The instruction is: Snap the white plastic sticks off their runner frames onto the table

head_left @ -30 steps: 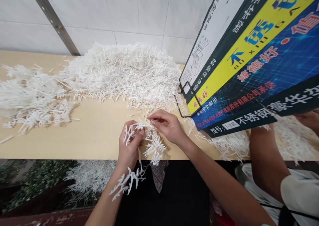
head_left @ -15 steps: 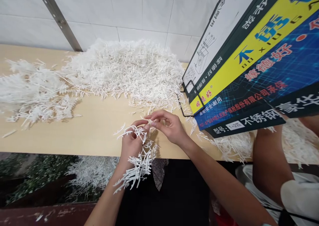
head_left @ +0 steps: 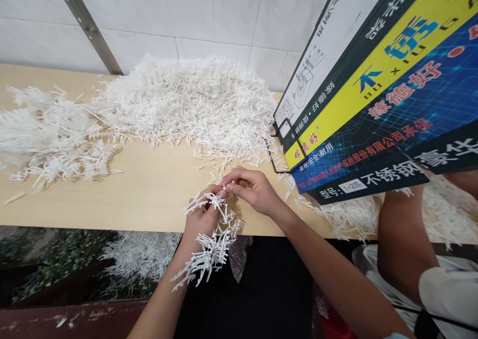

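Note:
My left hand [head_left: 201,222] is closed on a white artificial branch [head_left: 211,252], whose many thin twigs curl over the back of the hand and hang down past the wrist. My right hand [head_left: 256,192] pinches a small white plastic piece [head_left: 224,187] between thumb and fingers, right at the left fingertips. That piece is mostly hidden, and I cannot tell whether it is joined to the branch. Both hands are over the front of the wooden table [head_left: 157,189]. Behind them spreads a large pile of small white twig pieces [head_left: 201,105].
More white branches [head_left: 52,135] lie at the left. A large printed box [head_left: 373,110] leans at the right, by a black wire frame [head_left: 276,152]. Another person's arm [head_left: 405,239] shows beyond it, near more white pieces [head_left: 343,217]. Below sit green foliage [head_left: 70,259] and white branches [head_left: 142,259].
The held branch and my left hand have shifted slightly right. The fingertips of both hands remain together, slightly lower than before.

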Available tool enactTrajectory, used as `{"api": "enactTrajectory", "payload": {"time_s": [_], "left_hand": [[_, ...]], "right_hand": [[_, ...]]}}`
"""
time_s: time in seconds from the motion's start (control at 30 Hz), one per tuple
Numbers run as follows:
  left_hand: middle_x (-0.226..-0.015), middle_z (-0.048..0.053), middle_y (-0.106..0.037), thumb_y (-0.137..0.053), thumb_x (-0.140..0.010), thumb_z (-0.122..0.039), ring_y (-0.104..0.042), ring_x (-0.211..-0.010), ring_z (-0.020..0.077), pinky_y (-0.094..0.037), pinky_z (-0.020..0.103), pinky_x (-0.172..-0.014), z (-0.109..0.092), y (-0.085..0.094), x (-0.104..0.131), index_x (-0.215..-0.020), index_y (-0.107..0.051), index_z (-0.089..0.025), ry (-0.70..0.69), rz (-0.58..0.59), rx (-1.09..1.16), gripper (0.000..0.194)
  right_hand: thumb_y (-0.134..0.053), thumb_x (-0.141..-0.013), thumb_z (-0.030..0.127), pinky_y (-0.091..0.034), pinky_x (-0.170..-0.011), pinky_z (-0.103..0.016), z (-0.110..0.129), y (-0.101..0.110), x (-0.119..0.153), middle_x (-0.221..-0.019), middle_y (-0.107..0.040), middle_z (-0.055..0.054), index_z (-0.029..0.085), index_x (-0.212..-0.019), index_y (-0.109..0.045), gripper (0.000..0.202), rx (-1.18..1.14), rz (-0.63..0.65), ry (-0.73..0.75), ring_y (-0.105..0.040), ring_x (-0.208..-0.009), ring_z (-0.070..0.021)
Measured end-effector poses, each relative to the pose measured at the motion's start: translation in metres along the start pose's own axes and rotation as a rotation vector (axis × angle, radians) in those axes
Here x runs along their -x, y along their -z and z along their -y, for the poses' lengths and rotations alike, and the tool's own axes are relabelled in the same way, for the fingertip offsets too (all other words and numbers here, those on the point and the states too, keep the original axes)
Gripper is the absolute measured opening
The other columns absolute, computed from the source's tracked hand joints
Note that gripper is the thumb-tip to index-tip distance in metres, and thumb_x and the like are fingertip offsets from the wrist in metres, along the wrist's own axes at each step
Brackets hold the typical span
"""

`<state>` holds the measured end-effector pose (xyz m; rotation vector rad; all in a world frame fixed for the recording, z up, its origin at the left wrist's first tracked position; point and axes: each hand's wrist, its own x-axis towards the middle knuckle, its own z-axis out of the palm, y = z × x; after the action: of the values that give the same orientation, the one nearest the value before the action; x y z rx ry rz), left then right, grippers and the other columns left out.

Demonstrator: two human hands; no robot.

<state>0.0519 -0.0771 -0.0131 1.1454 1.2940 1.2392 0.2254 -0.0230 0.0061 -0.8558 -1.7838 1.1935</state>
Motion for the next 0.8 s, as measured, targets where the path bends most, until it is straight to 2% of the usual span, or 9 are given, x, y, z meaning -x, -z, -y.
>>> {"api": "enactTrajectory", "payload": {"time_s": [0.17, 0.33, 0.47, 0.63, 0.7, 0.8], "left_hand": [[-0.057, -0.001, -0.052, -0.077, -0.078, -0.051, -0.039, -0.053, 0.0107, -0.029, 0.023, -0.051, -0.003, -0.001, 0.005, -0.072, -0.072, -0.018, 0.029, -0.017, 0.034, 0.034], [-0.053, -0.003, -0.046, -0.075, -0.079, -0.05, -0.037, -0.052, 0.0105, -0.027, 0.023, -0.05, -0.005, -0.003, 0.006, -0.073, -0.072, -0.018, 0.055, 0.039, 0.016, 0.032], [-0.052, -0.002, -0.048, -0.075, -0.076, -0.048, -0.038, -0.052, 0.0107, -0.027, 0.023, -0.05, -0.008, -0.002, 0.001, -0.071, -0.074, -0.017, 0.032, 0.062, -0.017, 0.032], [-0.053, 0.0, -0.052, -0.076, -0.074, -0.049, -0.04, -0.053, 0.0116, -0.028, 0.023, -0.051, -0.015, 0.002, 0.0, -0.065, -0.072, -0.016, 0.02, 0.072, -0.039, 0.034], [-0.052, 0.0, -0.051, -0.074, -0.076, -0.049, -0.04, -0.051, 0.0113, -0.028, 0.023, -0.05, -0.015, 0.004, 0.004, -0.063, -0.069, -0.017, 0.015, 0.113, -0.043, 0.035], [-0.051, -0.001, -0.05, -0.073, -0.079, -0.05, -0.04, -0.049, 0.0105, -0.027, 0.023, -0.048, -0.011, 0.005, 0.008, -0.065, -0.069, -0.018, 0.025, 0.122, -0.038, 0.035]], "right_hand": [[-0.066, -0.096, 0.025, -0.05, -0.077, -0.03, 0.001, 0.003, 0.002, -0.102, -0.071, -0.004, 0.02, -0.1, -0.075, 0.011, 0.075, 0.076, 0.001, -0.065, -0.087, -0.0165], [-0.066, -0.088, 0.022, -0.045, -0.066, -0.026, -0.001, 0.001, 0.002, -0.085, -0.065, -0.001, 0.018, -0.087, -0.068, 0.004, 0.113, 0.057, 0.023, -0.058, -0.072, -0.0129], [-0.063, -0.084, 0.017, -0.044, -0.066, -0.026, 0.001, -0.005, 0.003, -0.08, -0.062, 0.0, 0.019, -0.08, -0.062, 0.004, 0.181, 0.008, 0.061, -0.057, -0.072, -0.0136], [-0.059, -0.086, 0.015, -0.043, -0.07, -0.03, 0.0, -0.009, 0.002, -0.079, -0.061, -0.001, 0.021, -0.079, -0.058, 0.009, 0.34, -0.061, 0.192, -0.057, -0.076, -0.0167], [-0.058, -0.086, 0.015, -0.042, -0.069, -0.03, -0.004, -0.002, 0.0, -0.079, -0.06, -0.001, 0.021, -0.079, -0.057, 0.009, 0.389, -0.143, 0.197, -0.056, -0.075, -0.0169], [-0.056, -0.089, 0.017, -0.041, -0.068, -0.031, -0.01, 0.012, -0.003, -0.08, -0.061, -0.001, 0.021, -0.083, -0.058, 0.007, 0.408, -0.361, 0.138, -0.055, -0.072, -0.0168]]}}
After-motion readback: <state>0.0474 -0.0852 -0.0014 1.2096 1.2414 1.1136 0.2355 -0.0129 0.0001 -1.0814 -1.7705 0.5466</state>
